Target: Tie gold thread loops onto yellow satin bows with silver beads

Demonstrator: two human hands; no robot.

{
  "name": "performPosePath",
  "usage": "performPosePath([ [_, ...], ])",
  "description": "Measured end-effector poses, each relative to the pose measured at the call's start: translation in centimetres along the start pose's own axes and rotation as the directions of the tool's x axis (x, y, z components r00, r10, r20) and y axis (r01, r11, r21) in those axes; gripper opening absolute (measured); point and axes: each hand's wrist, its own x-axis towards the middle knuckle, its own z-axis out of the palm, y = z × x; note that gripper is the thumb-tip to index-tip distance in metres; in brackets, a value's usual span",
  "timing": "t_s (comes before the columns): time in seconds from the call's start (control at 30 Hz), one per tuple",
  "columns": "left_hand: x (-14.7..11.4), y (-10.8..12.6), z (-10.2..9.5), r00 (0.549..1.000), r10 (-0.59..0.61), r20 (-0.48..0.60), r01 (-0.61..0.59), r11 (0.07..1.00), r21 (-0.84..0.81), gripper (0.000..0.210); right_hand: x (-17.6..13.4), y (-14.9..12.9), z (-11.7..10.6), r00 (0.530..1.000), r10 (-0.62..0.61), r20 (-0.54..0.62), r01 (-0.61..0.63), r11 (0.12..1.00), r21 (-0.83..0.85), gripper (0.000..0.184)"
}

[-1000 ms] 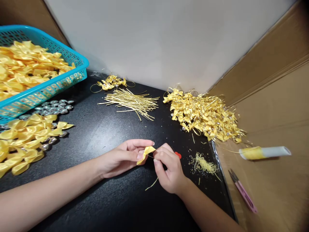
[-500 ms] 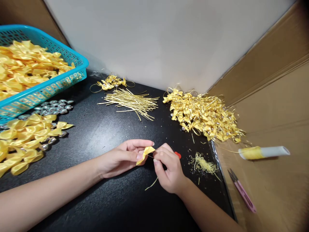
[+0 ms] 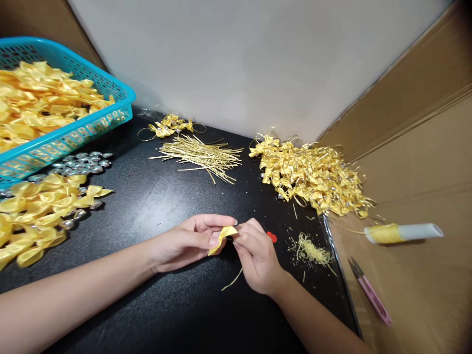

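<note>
Between the thumb and fingers of my left hand (image 3: 195, 241) is a yellow ribbon bow (image 3: 223, 238), tilted, one tail pointing up and right. My right hand (image 3: 256, 253) is closed just to the right of the bow, its thumb and forefinger pinched on a thin yellow thread (image 3: 233, 281). The thread's loose end hangs below that hand over the black table (image 3: 155, 305). Part of the thread near the bow is hidden by my fingers. A small red piece (image 3: 272, 237) lies just beyond my right hand.
A turquoise basket (image 3: 125, 101) of yellow bows stands at left, with silver beads (image 3: 83, 163) and more bows (image 3: 40, 206) before it. Gold ties (image 3: 202, 155), finished bows (image 3: 313, 177), thread scraps (image 3: 311, 250), a thread-wound tube (image 3: 401, 232) and pink snips (image 3: 372, 295) lie around.
My right thumb and fingers have drawn closer together in their pinch, with the hand almost in place. The left hand and the bow have barely moved.
</note>
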Motion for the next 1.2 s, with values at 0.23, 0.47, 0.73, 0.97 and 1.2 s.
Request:
performPosePath([
  [0.23, 0.2, -0.1, 0.4, 1.000, -0.010, -0.005, 0.010, 1.000, 0.025, 0.030, -0.1, -0.1, 0.2, 1.000, 0.000, 0.000, 0.000, 1.000, -0.013, 0.026],
  [0.47, 0.3, -0.1, 0.2, 0.999, 0.048, 0.004, -0.048, 0.998, 0.042, 0.031, -0.1, -0.4, 0.4, 0.988, 0.077, -0.136, -0.088, 0.993, -0.078, 0.015],
  [0.73, 0.3, -0.5, 0.2, 0.990, 0.101, -0.099, -0.071, 0.960, 0.269, 0.033, -0.3, -1.2, 0.1, 0.938, -0.014, -0.347, -0.073, 0.969, -0.238, 0.021],
  [0.97, 0.2, -0.8, 0.2, 0.986, 0.144, -0.078, -0.097, 0.900, 0.425, 0.030, 0.2, -1.3, 0.1, 0.965, 0.089, -0.245, -0.125, 0.982, -0.138, 0.014],
  [1.2, 0.3, -0.8, 0.2, 0.990, 0.136, -0.039, -0.089, 0.813, 0.576, 0.030, -0.2, -0.8, 0.2, 0.931, 0.228, -0.285, -0.208, 0.973, 0.100, 0.012],
])
